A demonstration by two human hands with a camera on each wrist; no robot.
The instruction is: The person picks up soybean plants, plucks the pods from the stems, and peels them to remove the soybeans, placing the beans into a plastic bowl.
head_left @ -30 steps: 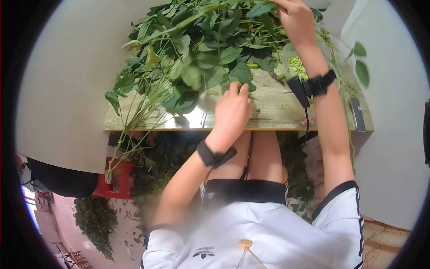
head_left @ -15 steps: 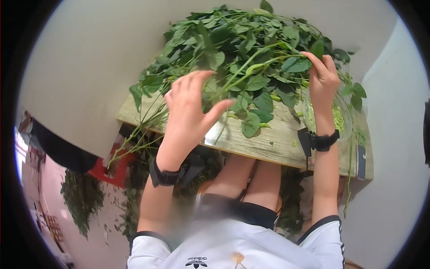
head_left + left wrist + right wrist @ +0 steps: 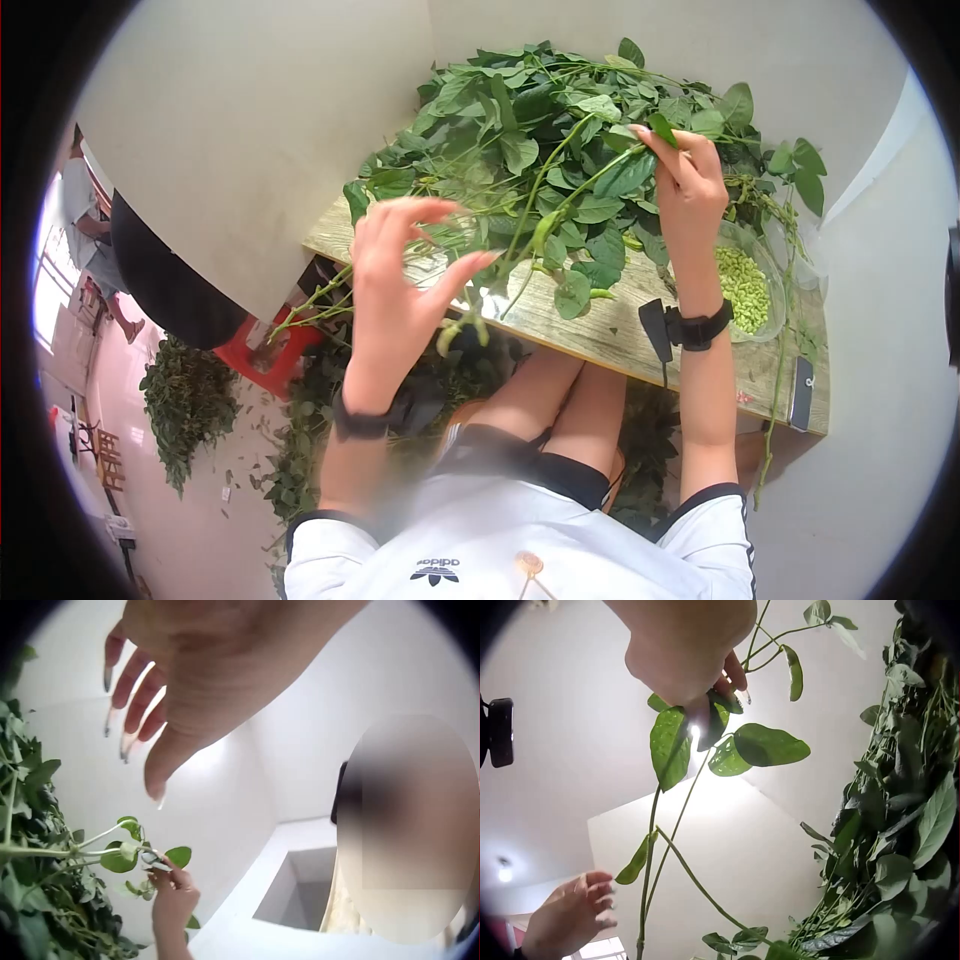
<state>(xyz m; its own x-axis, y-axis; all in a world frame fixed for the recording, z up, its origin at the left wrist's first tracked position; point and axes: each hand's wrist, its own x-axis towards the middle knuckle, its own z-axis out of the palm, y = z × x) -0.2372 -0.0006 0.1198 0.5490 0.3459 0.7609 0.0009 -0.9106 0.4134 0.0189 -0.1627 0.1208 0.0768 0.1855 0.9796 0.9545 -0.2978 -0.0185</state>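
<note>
In the head view my right hand [image 3: 695, 190] pinches the leafy end of a green bean plant stalk [image 3: 600, 180], with leaves around the fingertips. A plump green pod [image 3: 545, 230] hangs from that stalk, and another pod [image 3: 635, 862] shows in the right wrist view. My left hand [image 3: 385, 300] is lifted at the table's front left, its thumb spread from the bent fingers and nothing between them. Several blurred pods [image 3: 462, 332] appear just below the left thumb. Behind both hands a big heap of leafy bean plants [image 3: 520, 110] covers the table.
A clear bowl of shelled green beans [image 3: 745, 290] stands beside my right wrist. The phone [image 3: 802, 392] lies at the right end of the wooden table [image 3: 640, 345]. A red stool [image 3: 270, 360] and plant piles [image 3: 185, 410] are on the floor. Another person [image 3: 85, 220] is far left.
My left hand has moved leftward from the table's front middle, its thumb and fingers now spread. The right hand keeps the stalk and shows lower in the view, which has shifted.
</note>
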